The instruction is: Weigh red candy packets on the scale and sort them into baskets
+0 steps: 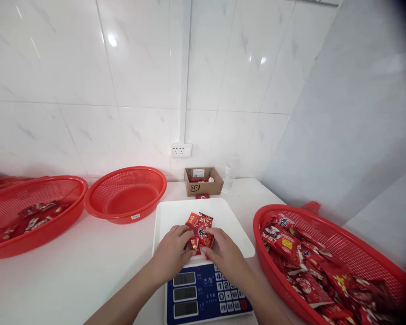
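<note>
Several small red snack packets [201,231] lie bunched on the white pan [235,225] of a digital weighing scale. From the left, my left hand [173,251] presses its curled fingers and thumb against the bunch. On the other side, my right hand [227,256] has its fingers and thumb around the packets' right edge. Both hands squeeze the bunch between them, and the fingers hide part of it. Below the pan is the scale's blue panel [206,291] with displays and number keys, partly covered by my right forearm.
At right stands a red basket [262,216] full of red packets. An unfilled red basket [125,198] sits at back left, beside another basket [72,216] holding some packets. A small cardboard box [206,188] and a clear plastic cup [228,177] stand behind the scale.
</note>
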`<act>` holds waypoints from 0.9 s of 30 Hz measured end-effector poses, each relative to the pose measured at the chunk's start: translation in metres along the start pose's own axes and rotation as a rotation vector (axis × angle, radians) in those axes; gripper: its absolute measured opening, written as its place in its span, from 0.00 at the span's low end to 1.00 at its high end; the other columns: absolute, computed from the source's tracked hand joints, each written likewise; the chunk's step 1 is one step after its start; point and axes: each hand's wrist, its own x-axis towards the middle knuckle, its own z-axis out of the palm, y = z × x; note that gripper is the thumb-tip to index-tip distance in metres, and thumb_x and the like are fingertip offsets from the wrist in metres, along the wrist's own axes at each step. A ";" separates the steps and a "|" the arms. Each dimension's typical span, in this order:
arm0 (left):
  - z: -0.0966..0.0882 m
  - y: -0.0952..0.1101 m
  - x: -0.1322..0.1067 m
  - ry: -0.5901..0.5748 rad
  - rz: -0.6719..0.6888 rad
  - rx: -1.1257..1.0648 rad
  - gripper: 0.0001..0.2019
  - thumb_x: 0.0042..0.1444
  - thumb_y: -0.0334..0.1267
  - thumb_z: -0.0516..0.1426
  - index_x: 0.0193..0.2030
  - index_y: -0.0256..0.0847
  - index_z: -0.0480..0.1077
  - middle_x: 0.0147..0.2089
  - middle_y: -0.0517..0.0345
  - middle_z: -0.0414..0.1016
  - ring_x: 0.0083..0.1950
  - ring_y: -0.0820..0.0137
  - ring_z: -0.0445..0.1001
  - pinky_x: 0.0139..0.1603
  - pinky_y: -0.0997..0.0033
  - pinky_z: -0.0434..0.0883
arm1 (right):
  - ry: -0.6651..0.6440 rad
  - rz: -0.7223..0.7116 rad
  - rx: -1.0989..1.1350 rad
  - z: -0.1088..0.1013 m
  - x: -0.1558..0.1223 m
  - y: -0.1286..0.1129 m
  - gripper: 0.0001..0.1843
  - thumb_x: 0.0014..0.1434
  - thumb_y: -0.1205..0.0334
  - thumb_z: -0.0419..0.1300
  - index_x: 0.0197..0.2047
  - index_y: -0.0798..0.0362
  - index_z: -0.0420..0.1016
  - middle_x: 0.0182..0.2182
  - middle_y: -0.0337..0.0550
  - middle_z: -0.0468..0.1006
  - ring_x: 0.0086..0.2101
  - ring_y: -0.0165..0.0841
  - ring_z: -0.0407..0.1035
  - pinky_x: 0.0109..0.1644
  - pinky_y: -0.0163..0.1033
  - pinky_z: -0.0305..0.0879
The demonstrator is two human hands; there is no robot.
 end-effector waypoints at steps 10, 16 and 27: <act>0.003 0.002 0.002 0.076 0.052 -0.111 0.09 0.53 0.29 0.56 0.40 0.43 0.69 0.51 0.51 0.70 0.55 0.61 0.66 0.53 0.58 0.68 | 0.109 0.004 0.006 0.000 0.002 0.006 0.18 0.54 0.64 0.56 0.49 0.52 0.69 0.47 0.48 0.73 0.48 0.39 0.67 0.53 0.47 0.63; 0.005 -0.001 0.004 0.049 -0.039 0.018 0.19 0.53 0.32 0.56 0.53 0.43 0.66 0.56 0.49 0.67 0.57 0.58 0.65 0.56 0.54 0.65 | 0.023 -0.021 -0.041 -0.001 0.000 0.001 0.19 0.53 0.64 0.56 0.50 0.50 0.69 0.48 0.45 0.72 0.49 0.38 0.66 0.54 0.45 0.62; -0.003 0.004 0.009 -0.043 -0.079 -0.089 0.19 0.51 0.26 0.54 0.49 0.45 0.67 0.55 0.52 0.66 0.53 0.59 0.65 0.53 0.58 0.65 | 0.031 -0.009 0.026 0.002 0.002 0.005 0.23 0.49 0.74 0.52 0.48 0.48 0.71 0.48 0.44 0.72 0.49 0.37 0.65 0.56 0.45 0.60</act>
